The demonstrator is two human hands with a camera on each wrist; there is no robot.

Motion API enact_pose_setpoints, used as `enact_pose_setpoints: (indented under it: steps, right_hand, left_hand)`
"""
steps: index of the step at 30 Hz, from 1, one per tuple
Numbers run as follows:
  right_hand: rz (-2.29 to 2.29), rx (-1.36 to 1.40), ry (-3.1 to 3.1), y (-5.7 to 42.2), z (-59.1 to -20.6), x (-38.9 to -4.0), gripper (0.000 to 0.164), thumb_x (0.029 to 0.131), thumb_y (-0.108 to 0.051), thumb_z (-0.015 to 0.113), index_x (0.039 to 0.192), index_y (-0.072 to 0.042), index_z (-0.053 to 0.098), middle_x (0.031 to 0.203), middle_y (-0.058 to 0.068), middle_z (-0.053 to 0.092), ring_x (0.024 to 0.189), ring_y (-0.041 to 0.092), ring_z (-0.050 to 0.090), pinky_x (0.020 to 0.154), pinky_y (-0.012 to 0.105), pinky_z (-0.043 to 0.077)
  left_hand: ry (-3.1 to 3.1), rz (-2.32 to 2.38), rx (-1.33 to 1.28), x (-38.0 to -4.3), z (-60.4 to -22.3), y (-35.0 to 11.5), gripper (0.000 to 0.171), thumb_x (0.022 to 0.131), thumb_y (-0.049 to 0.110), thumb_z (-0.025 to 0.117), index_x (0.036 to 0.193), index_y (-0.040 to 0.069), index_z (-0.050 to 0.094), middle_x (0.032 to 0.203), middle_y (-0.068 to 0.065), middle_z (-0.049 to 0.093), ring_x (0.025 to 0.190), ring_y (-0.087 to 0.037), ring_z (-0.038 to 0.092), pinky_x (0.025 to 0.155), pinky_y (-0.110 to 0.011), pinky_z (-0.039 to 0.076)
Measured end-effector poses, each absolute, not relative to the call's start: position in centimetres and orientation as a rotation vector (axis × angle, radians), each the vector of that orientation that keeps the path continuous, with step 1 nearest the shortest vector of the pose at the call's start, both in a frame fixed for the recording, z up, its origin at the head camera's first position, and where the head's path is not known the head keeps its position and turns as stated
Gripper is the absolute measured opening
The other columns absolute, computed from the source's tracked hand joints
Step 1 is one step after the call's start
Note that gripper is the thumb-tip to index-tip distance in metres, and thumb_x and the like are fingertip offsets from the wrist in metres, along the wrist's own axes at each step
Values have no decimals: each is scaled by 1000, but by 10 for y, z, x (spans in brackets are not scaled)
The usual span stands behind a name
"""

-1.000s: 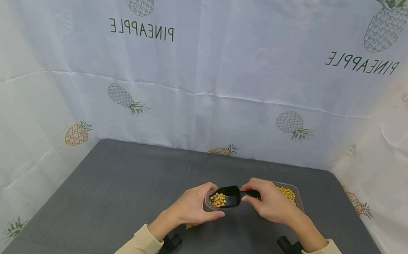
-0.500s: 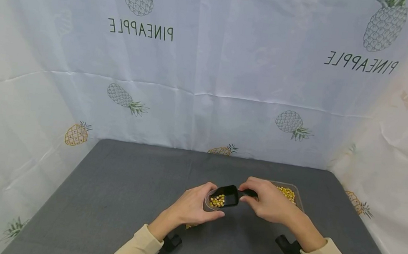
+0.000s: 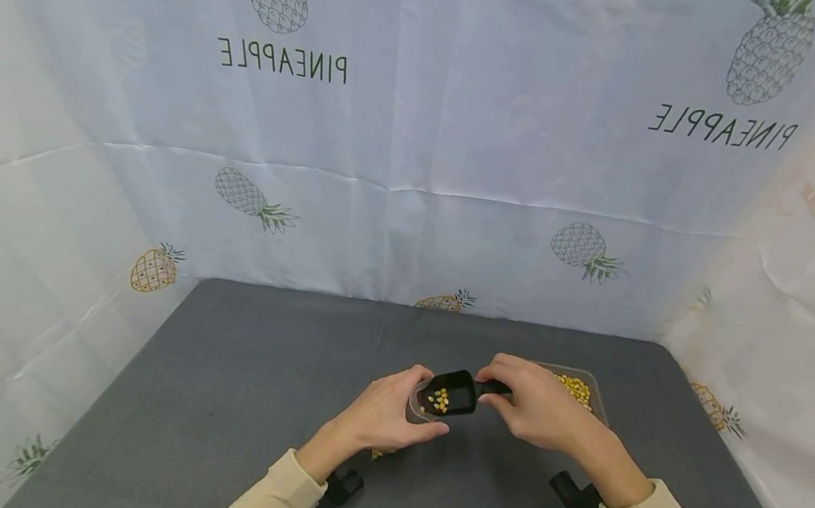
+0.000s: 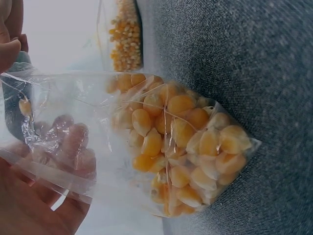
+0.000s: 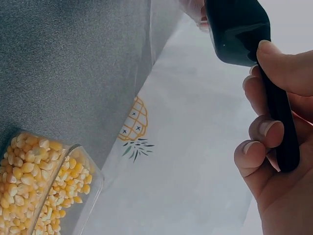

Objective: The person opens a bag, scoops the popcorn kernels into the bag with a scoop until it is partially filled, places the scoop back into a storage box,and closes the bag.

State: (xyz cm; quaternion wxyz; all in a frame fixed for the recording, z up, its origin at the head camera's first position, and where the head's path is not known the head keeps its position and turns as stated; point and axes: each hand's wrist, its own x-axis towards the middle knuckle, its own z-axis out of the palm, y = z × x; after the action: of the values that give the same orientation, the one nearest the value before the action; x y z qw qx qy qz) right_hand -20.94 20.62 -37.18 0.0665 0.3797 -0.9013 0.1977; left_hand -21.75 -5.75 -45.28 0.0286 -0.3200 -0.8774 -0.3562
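In the head view my left hand [image 3: 389,411] holds a clear plastic bag [image 4: 105,147] by its upper part, fingers and thumb curved round the mouth. Yellow corn kernels [image 4: 181,142] fill the bag's lower part, which rests on the table. My right hand [image 3: 541,403] grips the handle of a black scoop [image 3: 465,393]. The scoop's front end is inside the bag's mouth, tilted down to the left. A few kernels [image 3: 439,401] lie near its front edge, and a single kernel [image 4: 25,106] shows high in the bag.
A clear box [image 5: 95,183] of corn kernels stands behind and right of my right hand. The dark grey table [image 3: 273,373] ends at a pineapple-print curtain [image 3: 421,138]. Black wrist mounts [image 3: 343,486] sit under my forearms.
Kernels in the scoop have grown fewer, sliding left toward the bag. My right hand and scoop have shifted slightly left. My left hand stays in place.
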Motion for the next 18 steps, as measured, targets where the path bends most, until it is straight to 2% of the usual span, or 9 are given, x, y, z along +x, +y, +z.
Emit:
enact_pose_setpoints:
  steps: [9, 18]
  right_hand:
    - [548, 1162, -2661, 206, -373, -208, 20, 88, -12, 80, 106, -11, 72, 94, -5, 60, 75, 2, 51, 66, 27, 47]
    - [539, 1158, -2645, 207, -372, -207, 20, 87, -11, 81, 106, -11, 72, 94, -6, 60, 74, 1, 50, 64, 26, 46]
  left_hand:
    - [-2706, -1108, -998, -218, -453, -58, 62, 89, 54, 72, 134, 13, 55, 103, 5, 62, 75, -3, 54, 64, -24, 47]
    - [-2695, -1115, -1005, -218, -453, -58, 61, 89, 52, 73, 132, 13, 55, 101, 7, 61, 77, -3, 54, 66, -24, 47]
